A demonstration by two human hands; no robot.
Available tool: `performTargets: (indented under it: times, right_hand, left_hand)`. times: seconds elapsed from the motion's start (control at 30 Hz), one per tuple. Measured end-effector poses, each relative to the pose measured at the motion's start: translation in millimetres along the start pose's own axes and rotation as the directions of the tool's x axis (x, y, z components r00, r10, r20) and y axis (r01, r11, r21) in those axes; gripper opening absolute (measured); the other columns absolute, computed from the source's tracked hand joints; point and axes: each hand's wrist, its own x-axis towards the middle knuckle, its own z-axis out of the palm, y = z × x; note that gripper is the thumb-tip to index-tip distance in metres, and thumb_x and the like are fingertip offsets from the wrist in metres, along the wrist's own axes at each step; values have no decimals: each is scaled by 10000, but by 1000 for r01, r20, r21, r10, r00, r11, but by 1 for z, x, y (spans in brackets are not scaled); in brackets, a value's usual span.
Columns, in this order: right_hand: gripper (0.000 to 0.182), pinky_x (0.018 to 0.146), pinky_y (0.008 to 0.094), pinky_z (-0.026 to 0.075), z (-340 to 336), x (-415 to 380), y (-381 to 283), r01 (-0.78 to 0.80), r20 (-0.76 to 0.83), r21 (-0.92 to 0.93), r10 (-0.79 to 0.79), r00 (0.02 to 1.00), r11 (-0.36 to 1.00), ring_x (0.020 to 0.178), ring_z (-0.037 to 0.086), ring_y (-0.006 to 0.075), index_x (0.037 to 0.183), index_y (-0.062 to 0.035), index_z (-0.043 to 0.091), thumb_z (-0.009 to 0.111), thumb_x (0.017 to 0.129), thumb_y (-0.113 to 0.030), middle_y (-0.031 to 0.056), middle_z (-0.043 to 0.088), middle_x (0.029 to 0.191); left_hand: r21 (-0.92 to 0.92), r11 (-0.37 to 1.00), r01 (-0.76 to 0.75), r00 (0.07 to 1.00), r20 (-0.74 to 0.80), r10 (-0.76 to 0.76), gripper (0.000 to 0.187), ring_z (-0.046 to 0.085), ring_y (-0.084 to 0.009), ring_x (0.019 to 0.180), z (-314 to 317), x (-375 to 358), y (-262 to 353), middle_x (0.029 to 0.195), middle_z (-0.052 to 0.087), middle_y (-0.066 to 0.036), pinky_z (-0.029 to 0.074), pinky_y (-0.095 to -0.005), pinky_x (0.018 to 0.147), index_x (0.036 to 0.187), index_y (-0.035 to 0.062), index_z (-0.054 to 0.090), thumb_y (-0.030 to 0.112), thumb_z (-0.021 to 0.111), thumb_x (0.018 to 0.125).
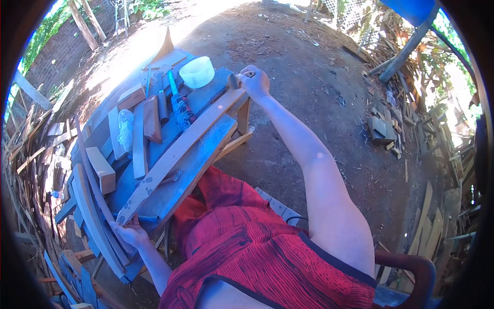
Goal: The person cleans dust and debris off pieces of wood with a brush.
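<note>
A long wooden plank (177,154) lies slantwise over the workbench, its lower end marked with dark spots. My left hand (133,235) grips that lower end near the bench's front left edge, fingers curled beneath the wood. At the upper end, my right hand (255,82) is closed in a fist around a small tool with a dark head (233,81), which sits right at the plank's tip. I cannot tell what kind of tool it is, as the fist covers most of it. Below the plank runs a wide board (208,144) along the bench edge.
On the bench stand a white plastic tub (197,72), a blue-handled tool (173,84), a crumpled plastic bag (125,130) and wooden blocks (101,169). Curved wood strips (92,213) line its left side. Scrap wood (401,118) is piled at right; a chair arm (411,262) is beside me.
</note>
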Motion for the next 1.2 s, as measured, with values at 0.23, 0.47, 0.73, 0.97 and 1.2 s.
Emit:
performTargets:
  times: [0.23, 0.47, 0.73, 0.97, 1.2]
  right_hand:
    - [157, 743, 379, 478, 19, -20, -3, 186, 82, -59, -181, 980, 981, 846, 628, 278, 893, -156, 663, 607, 774, -241, 107, 651, 899]
    - [150, 719, 383, 486, 19, -83, -40, 492, 214, 28, -486, 847, 870, 802, 633, 265, 916, -129, 657, 605, 789, -191, 86, 654, 861]
    - [154, 662, 362, 487, 15, -143, -105, 377, 374, 430, -542, 753, 820, 720, 631, 261, 894, -115, 648, 628, 766, -200, 102, 633, 798]
    - [70, 580, 224, 469, 30, -113, -72, -211, 509, 691, -258, 821, 691, 630, 577, 79, 843, -20, 635, 637, 792, -68, 26, 600, 692]
    - [65, 556, 220, 464, 14, -51, -8, -6, 204, 405, -84, 975, 914, 614, 595, 100, 842, -43, 646, 626, 794, -82, 30, 619, 694]
  left_hand:
    - [-9, 1000, 2, 1000, -17, -2, 650, 477, -311, 1133, 1, -1, 0, 1264, 409, -194, 455, -429, 895, 1397, 63, 214, 485, 389, 935]
    - [-13, 1000, 5, 999, 32, -4, 671, 475, -315, 1134, -5, 3, -4, 1251, 414, -192, 442, -428, 916, 1392, 64, 218, 500, 411, 921]
    - [-48, 999, -26, 1000, -6, 25, 579, 572, -281, 1023, -3, 3, -4, 1115, 542, -175, 531, -387, 801, 1313, 17, 319, 453, 402, 942]
    - [-51, 998, 23, 999, 28, -22, 628, 526, -278, 1068, -10, 6, -6, 1204, 473, -170, 485, -397, 855, 1385, 79, 245, 486, 401, 932]
    - [-56, 998, -15, 1000, -17, 14, 608, 580, -267, 1000, -5, 3, -5, 1100, 545, -175, 525, -369, 801, 1255, -16, 367, 490, 430, 923]
